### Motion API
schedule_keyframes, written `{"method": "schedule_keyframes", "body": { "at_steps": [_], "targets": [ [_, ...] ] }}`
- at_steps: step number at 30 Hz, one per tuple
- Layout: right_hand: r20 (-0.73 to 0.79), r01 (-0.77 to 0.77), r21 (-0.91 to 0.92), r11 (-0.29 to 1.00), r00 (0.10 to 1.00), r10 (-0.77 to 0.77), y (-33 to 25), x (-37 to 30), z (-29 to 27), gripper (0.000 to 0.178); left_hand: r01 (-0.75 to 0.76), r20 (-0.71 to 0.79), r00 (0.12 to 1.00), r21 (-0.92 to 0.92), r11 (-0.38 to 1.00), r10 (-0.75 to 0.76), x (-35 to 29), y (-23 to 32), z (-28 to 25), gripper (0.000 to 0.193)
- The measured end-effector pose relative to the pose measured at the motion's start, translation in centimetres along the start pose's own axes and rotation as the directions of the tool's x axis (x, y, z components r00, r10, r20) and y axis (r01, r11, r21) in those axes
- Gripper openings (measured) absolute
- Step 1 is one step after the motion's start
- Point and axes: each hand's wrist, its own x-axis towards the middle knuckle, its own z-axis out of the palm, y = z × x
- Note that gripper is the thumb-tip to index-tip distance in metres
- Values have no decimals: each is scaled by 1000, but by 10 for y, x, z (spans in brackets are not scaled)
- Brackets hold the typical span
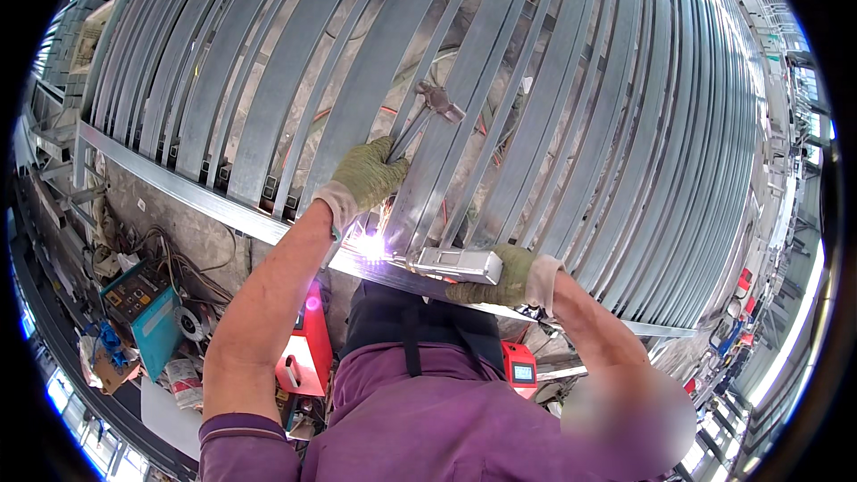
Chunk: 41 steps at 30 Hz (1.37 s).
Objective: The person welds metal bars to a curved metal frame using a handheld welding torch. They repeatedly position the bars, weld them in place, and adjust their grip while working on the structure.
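My left hand, in a green work glove, is closed round the handle of a hammer, whose head lies over the flat grey metal bars. My right hand, gloved the same way, grips a grey, boxy welding torch along the near edge of the metal frame. Its tip points left to a bright violet-white welding arc, just below my left wrist. Sparks rise from the arc, and its glare hides the joint. Long metal bars run away from me, side by side.
Below the frame at left stand a teal machine and tangled cables. A red machine is close to my left side, and a smaller red unit with a display to my right. Hoses lie on the floor beneath the bars.
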Motion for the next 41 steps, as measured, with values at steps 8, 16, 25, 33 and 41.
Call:
{"method": "schedule_keyframes", "body": {
  "at_steps": [8,16,25,33,41],
  "targets": [
    [-38,-39,31,999,998,40,-2,-1,2,72,22,-8,1000,24,999,-22,-1,4,-1,24],
    [-31,-71,10,997,997,71,1,0,2,75,6,5,1000,1,1000,-6,-1,2,-2,29],
    [-12,-96,95,991,995,97,-8,-6,0,70,-24,-35,999,63,998,27,0,0,-1,24],
    [0,-40,17,999,999,40,-20,-14,-7,71,-25,-34,999,43,999,26,3,-6,1,24],
    [-20,-88,-91,992,996,87,10,-6,1,70,45,10,999,6,999,-45,-2,7,-4,22]
  ]
}}
